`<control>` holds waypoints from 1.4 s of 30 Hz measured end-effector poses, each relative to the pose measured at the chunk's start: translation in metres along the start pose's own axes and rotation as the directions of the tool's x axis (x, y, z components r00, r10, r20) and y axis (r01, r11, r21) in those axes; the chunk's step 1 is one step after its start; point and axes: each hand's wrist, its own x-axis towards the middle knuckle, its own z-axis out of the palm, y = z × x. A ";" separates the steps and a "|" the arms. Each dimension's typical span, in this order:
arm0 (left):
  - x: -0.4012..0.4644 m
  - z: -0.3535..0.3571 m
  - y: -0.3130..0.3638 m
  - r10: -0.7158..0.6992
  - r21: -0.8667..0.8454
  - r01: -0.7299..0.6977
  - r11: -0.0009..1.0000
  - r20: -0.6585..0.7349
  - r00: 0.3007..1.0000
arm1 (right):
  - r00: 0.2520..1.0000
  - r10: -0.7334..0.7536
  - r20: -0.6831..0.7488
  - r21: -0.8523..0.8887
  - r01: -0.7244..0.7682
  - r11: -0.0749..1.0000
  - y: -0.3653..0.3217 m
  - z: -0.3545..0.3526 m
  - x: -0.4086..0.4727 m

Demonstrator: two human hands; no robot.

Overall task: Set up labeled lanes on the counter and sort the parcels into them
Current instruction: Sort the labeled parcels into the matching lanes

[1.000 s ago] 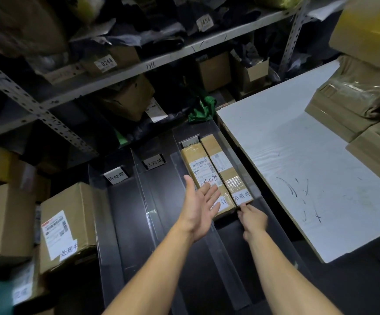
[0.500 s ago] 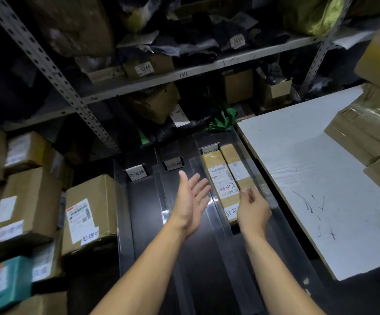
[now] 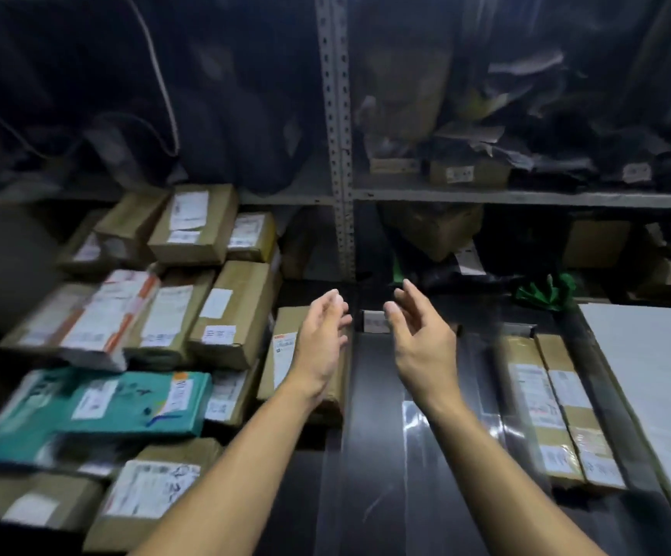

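Two long brown parcels [image 3: 554, 411] lie side by side in the rightmost clear-walled lane [image 3: 614, 419] on the dark counter. My left hand [image 3: 321, 347] and my right hand [image 3: 422, 347] hover empty above the left lanes, palms facing each other, fingers loosely bent. A brown box with a white label [image 3: 285, 359] stands just behind my left hand, beside the lanes. A white lane label card [image 3: 373, 321] shows between my hands. To the left lies a pile of brown parcels [image 3: 189, 307] and teal bags [image 3: 125, 399].
A metal shelf rack [image 3: 337, 154] rises behind the counter, stuffed with dark bags and boxes. A white board [image 3: 654, 375] lies at the right edge. A green bag [image 3: 546, 292] sits behind the lanes.
The view has swung left toward the parcel pile. My right hand has left the two long parcels, and both hands have risen and come close together over the left lanes.
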 end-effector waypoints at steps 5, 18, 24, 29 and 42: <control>0.013 -0.102 0.007 -0.004 -0.018 0.001 1.000 -0.157 0.988 | 0.988 0.014 0.156 -0.085 0.000 0.996 -0.008 0.095 -0.007; 0.082 -0.277 -0.018 -0.068 0.300 0.145 0.943 -0.253 0.965 | 0.832 0.515 0.207 -0.308 -0.445 0.841 0.086 0.265 0.005; 0.107 -0.269 -0.034 -0.051 0.544 0.088 0.834 -0.084 0.995 | 0.826 0.526 0.204 -0.321 -0.451 0.833 0.082 0.292 -0.001; 0.113 -0.263 -0.040 -0.053 0.624 0.121 0.772 -0.126 0.991 | 0.847 0.502 0.177 -0.189 -0.471 0.862 0.083 0.292 -0.012; 0.070 -0.210 -0.030 0.022 0.504 0.083 0.860 -0.199 0.980 | 0.892 0.394 0.219 0.078 -0.419 0.905 0.058 0.225 -0.030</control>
